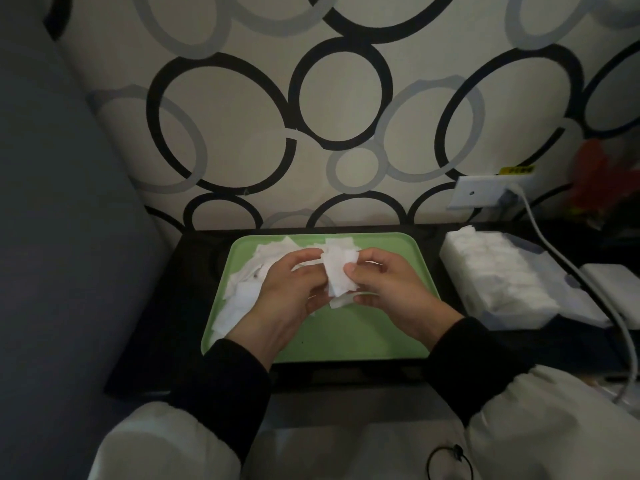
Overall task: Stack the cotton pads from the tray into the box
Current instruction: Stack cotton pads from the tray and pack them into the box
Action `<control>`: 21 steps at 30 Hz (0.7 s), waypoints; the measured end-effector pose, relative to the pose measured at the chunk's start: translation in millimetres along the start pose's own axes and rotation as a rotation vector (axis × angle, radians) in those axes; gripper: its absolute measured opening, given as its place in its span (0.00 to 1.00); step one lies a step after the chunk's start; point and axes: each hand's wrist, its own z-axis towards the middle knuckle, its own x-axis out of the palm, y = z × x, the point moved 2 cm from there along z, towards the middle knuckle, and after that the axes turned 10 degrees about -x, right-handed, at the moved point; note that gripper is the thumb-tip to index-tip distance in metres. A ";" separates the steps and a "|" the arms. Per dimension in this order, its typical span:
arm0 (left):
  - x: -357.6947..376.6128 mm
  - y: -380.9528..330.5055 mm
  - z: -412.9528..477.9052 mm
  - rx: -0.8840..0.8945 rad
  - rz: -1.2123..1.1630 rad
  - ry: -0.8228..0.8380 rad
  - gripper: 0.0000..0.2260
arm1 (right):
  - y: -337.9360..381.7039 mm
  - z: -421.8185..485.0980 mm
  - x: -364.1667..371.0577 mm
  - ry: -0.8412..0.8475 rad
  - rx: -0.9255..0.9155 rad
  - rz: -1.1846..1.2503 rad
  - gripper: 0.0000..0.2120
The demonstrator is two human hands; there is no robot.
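Note:
A green tray lies on a dark table, with loose white cotton pads heaped in its left and far parts. Over the tray's middle, my left hand and my right hand both hold a small bunch of cotton pads between their fingertips and thumbs. The bunch stands roughly upright between the hands. To the right of the tray stands the box, filled with a long row of stacked white pads.
A white cable runs from a wall socket down past the box's right side. A white device sits at the far right. Patterned wall stands right behind the table. My lap is below the table's front edge.

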 end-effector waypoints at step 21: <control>7.9 0.1 0.3 0.059 0.142 0.027 0.09 | 0.6 -1.4 -0.8 -0.060 -0.099 -0.049 0.05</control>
